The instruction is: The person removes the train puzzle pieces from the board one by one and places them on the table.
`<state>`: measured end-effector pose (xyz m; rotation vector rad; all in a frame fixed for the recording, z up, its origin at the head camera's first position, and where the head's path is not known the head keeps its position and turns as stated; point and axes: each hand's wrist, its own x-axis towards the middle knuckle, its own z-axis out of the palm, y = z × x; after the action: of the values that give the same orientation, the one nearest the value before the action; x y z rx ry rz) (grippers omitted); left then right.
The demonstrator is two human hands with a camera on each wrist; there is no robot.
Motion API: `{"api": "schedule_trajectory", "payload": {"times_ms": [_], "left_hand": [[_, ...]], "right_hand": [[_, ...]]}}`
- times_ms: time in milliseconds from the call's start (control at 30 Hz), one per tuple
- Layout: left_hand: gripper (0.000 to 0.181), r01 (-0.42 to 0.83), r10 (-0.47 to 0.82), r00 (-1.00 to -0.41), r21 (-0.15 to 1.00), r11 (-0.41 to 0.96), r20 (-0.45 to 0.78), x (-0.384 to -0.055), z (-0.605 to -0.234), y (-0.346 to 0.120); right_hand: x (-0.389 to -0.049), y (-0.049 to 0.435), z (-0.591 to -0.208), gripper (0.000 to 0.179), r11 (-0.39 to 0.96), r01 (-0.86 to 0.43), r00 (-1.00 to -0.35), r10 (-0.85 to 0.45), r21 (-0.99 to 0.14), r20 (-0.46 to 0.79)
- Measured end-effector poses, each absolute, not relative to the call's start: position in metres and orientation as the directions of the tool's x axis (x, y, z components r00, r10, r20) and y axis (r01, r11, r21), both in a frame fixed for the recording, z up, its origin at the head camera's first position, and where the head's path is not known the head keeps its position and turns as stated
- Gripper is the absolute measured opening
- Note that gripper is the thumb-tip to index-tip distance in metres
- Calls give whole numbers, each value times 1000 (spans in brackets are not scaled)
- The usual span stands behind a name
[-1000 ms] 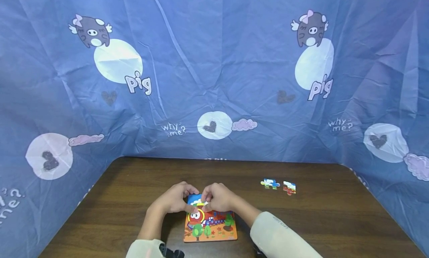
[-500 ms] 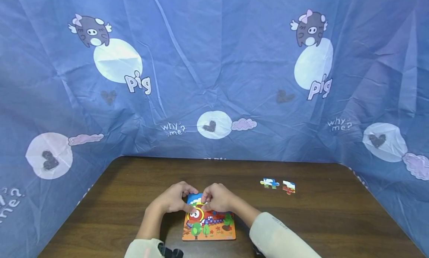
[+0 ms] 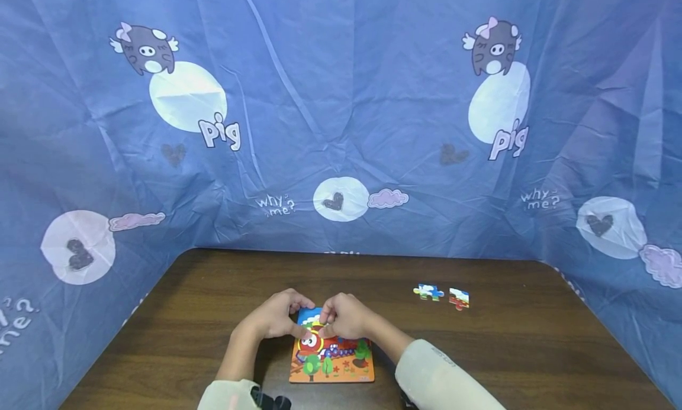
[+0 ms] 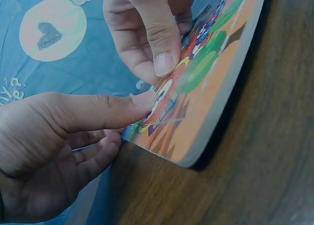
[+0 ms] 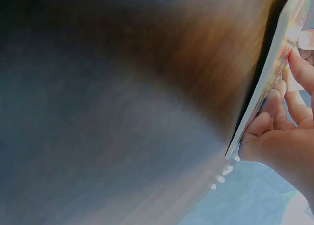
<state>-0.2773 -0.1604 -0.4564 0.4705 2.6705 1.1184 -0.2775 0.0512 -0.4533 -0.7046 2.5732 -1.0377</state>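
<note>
A jigsaw puzzle (image 3: pixel 335 368) with a red cartoon train, green trees and orange ground lies flat near the table's front. My left hand (image 3: pixel 274 315) holds it at the upper left: the thumb presses on its face beside the train's eyes, and the fingers bend at its edge, as the left wrist view shows. Close by, my right hand (image 3: pixel 347 315) reaches over the puzzle's upper part. Its thumb and forefinger pinch a puzzle piece, mostly hidden by the fingers, near the yellow ring. In the right wrist view, the right hand (image 5: pixel 284 122) lies along the board's edge.
Two loose puzzle pieces lie at the back right of the brown wooden table (image 3: pixel 511 339): a blue, white and green piece (image 3: pixel 428 291) and a red and white piece (image 3: pixel 459 299). A blue printed cloth (image 3: pixel 341 132) hangs around the table's back and sides.
Both hands stay almost in place on the puzzle. The right hand's fingers shift very slightly; the loose pieces stay put.
</note>
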Motion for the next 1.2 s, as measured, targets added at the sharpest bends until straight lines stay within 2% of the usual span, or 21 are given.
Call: {"api": "schedule_trajectory", "payload": {"times_ms": [833,1000,1200], "left_hand": [[50,226,382,-922,719,657,-59,-277,-457,-164],[49,232,385,-921,715,659,-56,-277,-458,-164],[50,228,377,-924,706,671,-59,-278,-459,-163]], "right_hand": [[-277,50,-454,17,627,-318,-834,-542,-711,-104],[-278,50,-453,16,637,-350,-823,-559,-687,-99],[-281,56,-451,16,636,-437,-808,-588,-636,-32]]}}
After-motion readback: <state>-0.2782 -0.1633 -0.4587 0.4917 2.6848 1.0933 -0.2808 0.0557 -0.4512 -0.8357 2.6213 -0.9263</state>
